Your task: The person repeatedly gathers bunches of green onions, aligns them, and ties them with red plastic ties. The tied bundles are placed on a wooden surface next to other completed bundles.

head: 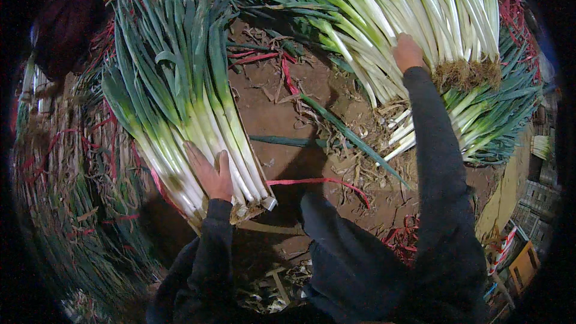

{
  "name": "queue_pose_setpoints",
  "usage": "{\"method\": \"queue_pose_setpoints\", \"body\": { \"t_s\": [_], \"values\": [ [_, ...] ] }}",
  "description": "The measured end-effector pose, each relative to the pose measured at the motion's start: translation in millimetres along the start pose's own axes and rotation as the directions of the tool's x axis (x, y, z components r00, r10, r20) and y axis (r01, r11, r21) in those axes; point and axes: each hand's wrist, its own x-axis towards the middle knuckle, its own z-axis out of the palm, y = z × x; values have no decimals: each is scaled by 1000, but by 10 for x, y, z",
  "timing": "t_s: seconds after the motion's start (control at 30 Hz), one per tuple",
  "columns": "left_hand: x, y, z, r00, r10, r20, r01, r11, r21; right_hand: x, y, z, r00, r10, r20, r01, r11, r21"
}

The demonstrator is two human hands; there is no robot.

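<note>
My left hand (211, 173) lies palm down on the white stalks of a bundle of long green onions (198, 112), thumb apart from the fingers. The dark green leaves of this bundle point away from me. Red plastic twine (315, 181) extends from its right side over the ground. At the upper right, my right hand (409, 53) reaches into a large pile of green onions (432, 13) with white stalks and brown roots. Its fingertips are hidden among the stalks, so its grip is unclear.
Bound green onions (81, 180) are stacked along the left. More green onions (486, 121) lie beyond my right forearm. Loose leaves (351, 135) and dry husks litter the brown ground. Tangled red twine (402, 238) lies near my knee. Plastic crates (537, 198) stand at far right.
</note>
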Motion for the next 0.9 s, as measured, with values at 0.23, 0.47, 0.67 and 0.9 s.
{"method": "queue_pose_setpoints", "body": {
  "t_s": [0.23, 0.47, 0.67, 0.9],
  "values": [
    [-16, 0, -47, 1000, 12, -6, -13, 1000, -23, -1261, -484, -516, 826, -213, 522, -460, 282, 842],
    [-212, 40, -1, 998, -60, 14, 61, 996, -58, -1229, -1587, -362, 733, -346, 585, -663, -174, 728],
    [-409, 54, 55, 992, -67, -105, 61, 996, -65, -1371, -2823, -1318, 728, -543, 419, -686, -567, 456],
    [-552, -169, -351, 970, -220, 101, 242, 867, -436, -1794, -3884, -2312, 693, -542, 475, -721, -524, 454]
  ]
}}
